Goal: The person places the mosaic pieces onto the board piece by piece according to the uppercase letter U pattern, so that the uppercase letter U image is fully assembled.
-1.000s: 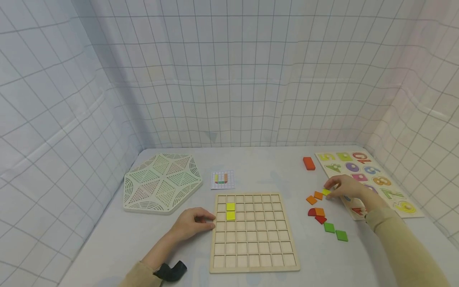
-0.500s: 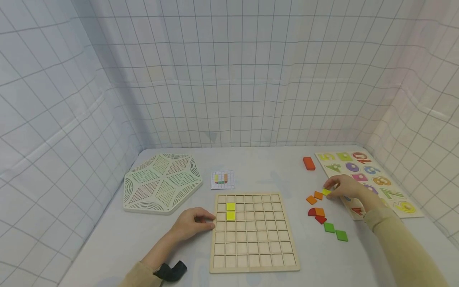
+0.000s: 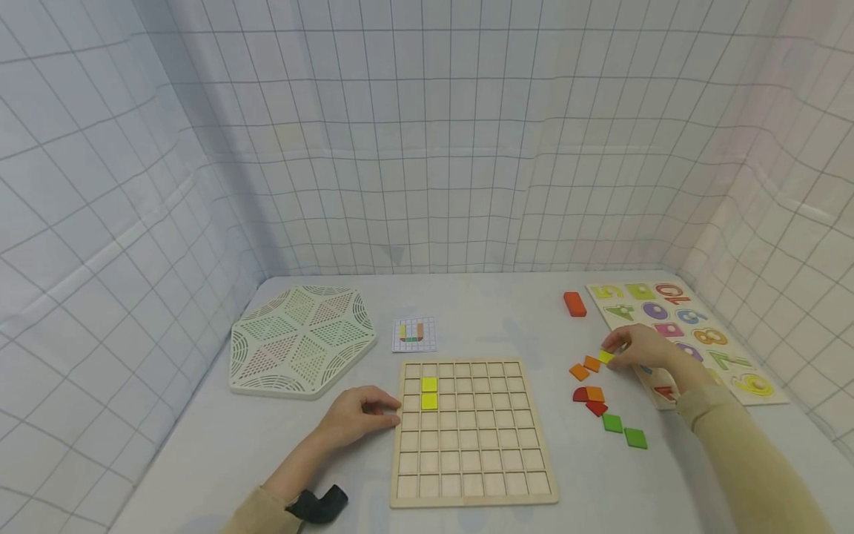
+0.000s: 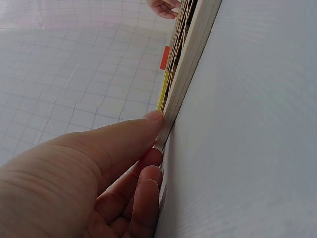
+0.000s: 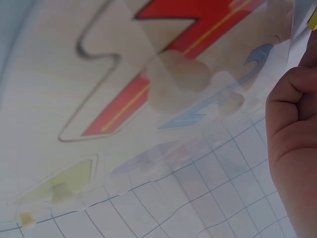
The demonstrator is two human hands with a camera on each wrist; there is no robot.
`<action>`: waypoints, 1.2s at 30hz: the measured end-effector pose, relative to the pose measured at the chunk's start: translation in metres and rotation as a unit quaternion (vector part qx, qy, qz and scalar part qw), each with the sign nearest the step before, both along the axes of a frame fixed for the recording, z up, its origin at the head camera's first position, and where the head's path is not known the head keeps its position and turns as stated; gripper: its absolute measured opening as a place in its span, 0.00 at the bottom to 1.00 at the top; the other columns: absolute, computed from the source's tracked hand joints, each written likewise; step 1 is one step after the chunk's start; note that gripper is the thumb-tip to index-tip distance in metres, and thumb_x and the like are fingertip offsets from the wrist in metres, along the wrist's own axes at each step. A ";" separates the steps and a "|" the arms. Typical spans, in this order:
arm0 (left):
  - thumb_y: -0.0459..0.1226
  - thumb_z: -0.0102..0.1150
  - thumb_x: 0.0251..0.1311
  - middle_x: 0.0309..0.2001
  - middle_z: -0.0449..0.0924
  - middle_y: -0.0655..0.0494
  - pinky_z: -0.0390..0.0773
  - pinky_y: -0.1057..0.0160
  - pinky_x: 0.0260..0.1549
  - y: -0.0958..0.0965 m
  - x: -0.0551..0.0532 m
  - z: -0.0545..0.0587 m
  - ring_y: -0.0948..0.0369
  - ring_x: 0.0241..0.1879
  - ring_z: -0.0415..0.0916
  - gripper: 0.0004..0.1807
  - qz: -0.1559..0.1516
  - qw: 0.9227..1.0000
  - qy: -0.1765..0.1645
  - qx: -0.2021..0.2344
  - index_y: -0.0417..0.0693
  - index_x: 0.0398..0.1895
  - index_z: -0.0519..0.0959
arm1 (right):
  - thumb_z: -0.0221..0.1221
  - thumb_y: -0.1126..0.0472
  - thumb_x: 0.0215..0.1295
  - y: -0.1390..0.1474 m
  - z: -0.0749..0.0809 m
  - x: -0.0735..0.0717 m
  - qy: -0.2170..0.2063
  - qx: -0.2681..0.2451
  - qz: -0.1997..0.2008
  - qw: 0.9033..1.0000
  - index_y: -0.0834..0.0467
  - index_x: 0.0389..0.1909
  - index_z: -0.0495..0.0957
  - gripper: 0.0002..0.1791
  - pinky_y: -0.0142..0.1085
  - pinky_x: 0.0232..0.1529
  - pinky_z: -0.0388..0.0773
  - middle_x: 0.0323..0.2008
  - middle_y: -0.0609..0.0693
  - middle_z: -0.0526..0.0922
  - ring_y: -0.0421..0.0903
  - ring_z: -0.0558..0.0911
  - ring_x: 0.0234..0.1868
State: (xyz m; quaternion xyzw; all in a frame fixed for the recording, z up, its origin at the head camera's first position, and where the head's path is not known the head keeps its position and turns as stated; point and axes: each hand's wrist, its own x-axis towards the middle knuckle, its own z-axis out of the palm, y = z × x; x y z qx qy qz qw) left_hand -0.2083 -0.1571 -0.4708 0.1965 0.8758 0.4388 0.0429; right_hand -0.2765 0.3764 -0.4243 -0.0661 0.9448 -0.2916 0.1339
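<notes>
At the left edge of the wooden grid board [image 3: 472,506], my left hand [image 3: 356,417] rests with its thumb and fingertips against the frame. The left wrist view shows the thumb tip right at the rim, the other fingers loosely bent below. Two yellow square tiles [image 3: 429,401] sit one below the other in the board's second column. Off to the right, my right hand [image 3: 640,347] pinches a yellow tile [image 3: 606,357] between thumb and index finger, low over the table. Orange tiles [image 3: 579,372] lie just left of it; only a corner of the yellow tile [image 5: 312,21] shows in the right wrist view.
Red quarter-round pieces [image 3: 597,409] and green tiles [image 3: 636,438] lie right of the board. A number puzzle [image 3: 723,371] extends under the right hand. Behind the board are a pattern card [image 3: 414,345] and a red block [image 3: 574,304]; a hexagonal perforated board [image 3: 303,341] lies left.
My right hand and the yellow tile have shifted very slightly to the left. The left hand and the board have stayed in place.
</notes>
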 end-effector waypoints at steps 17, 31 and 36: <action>0.46 0.70 0.48 0.28 0.76 0.64 0.70 0.66 0.30 -0.001 0.002 0.002 0.63 0.29 0.71 0.12 -0.003 1.000 -0.003 0.006 0.54 0.36 0.84 | 0.69 0.58 0.50 -0.003 0.000 0.003 0.012 0.005 -0.004 1.000 0.63 0.43 0.78 0.21 0.43 0.43 0.73 0.41 0.52 0.81 0.49 0.76 0.41; 0.46 0.70 0.48 0.29 0.77 0.64 0.70 0.67 0.30 -0.001 0.000 0.001 0.63 0.29 0.71 0.12 -0.001 1.000 0.000 0.005 0.55 0.36 0.84 | 0.68 0.56 0.51 0.001 0.001 0.003 0.021 0.012 0.007 1.000 0.63 0.43 0.77 0.21 0.42 0.43 0.72 0.40 0.52 0.81 0.49 0.76 0.41; 0.46 0.70 0.48 0.29 0.77 0.64 0.70 0.67 0.30 -0.001 0.000 0.001 0.63 0.29 0.71 0.12 -0.001 1.000 0.001 0.005 0.55 0.36 0.84 | 0.67 0.58 0.52 -0.004 0.006 0.005 0.021 0.005 0.004 1.000 0.64 0.44 0.77 0.20 0.44 0.44 0.73 0.41 0.53 0.81 0.49 0.76 0.41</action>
